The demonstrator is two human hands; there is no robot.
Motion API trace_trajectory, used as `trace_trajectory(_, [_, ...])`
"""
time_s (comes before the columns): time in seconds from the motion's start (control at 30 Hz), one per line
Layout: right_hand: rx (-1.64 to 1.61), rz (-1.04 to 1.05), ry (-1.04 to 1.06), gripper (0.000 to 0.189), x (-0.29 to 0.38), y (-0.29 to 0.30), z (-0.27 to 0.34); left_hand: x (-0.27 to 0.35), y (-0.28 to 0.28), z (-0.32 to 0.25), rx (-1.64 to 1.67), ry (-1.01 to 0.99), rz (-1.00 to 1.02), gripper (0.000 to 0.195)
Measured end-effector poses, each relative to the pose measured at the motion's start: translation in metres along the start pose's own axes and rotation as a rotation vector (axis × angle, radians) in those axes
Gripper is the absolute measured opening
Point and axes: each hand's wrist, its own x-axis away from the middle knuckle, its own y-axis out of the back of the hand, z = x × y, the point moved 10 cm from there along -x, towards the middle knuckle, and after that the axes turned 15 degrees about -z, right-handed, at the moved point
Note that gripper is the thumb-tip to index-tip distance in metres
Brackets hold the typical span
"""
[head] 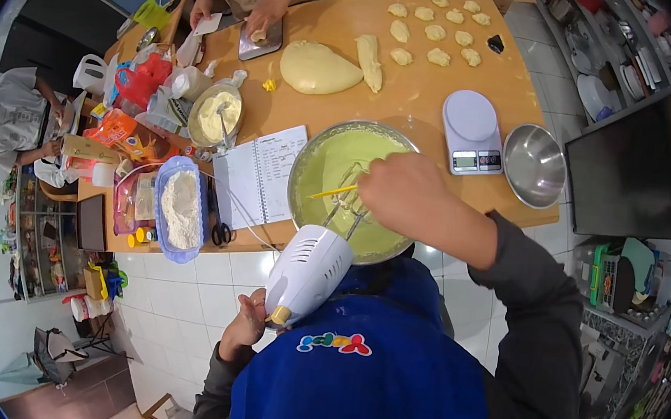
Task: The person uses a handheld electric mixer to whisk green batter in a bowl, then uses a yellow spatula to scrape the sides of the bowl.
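Observation:
My left hand [249, 316] holds the handle end of a white electric hand mixer [310, 269], tilted over the near rim of a large metal bowl [408, 141]. The mixer's wire beaters [346, 195] hang over pale green batter [318, 167] in that bowl. My right hand [402, 192] is closed around a thin yellow utensil [332, 192], whose far part crosses the beaters; its tip lies near the batter. Left of the bowl an open spiral notebook [258, 176] with handwriting lies on the wooden table [526, 169].
Right of the bowl are a white kitchen scale [471, 132] and an empty steel bowl [534, 165]. Beyond lie dough [317, 69] and several dough pieces [435, 33]. Another person's hand [267, 15] presses dough at a second scale. Flour fills a blue tub [181, 210] at left.

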Motion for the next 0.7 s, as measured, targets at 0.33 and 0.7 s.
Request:
trace_trajectory(0.33, [-0.027,-0.232,-0.22,0.019,0.042,0.006,-0.006,0.002,0.007,0.0,0.107,0.055,-0.125,0.116])
trace_trajectory(0.7, [-0.033,-0.165,-0.409,0.02,0.061,-0.022,0.0,-0.003,0.014,0.005,0.245,0.058,-0.225,0.125])
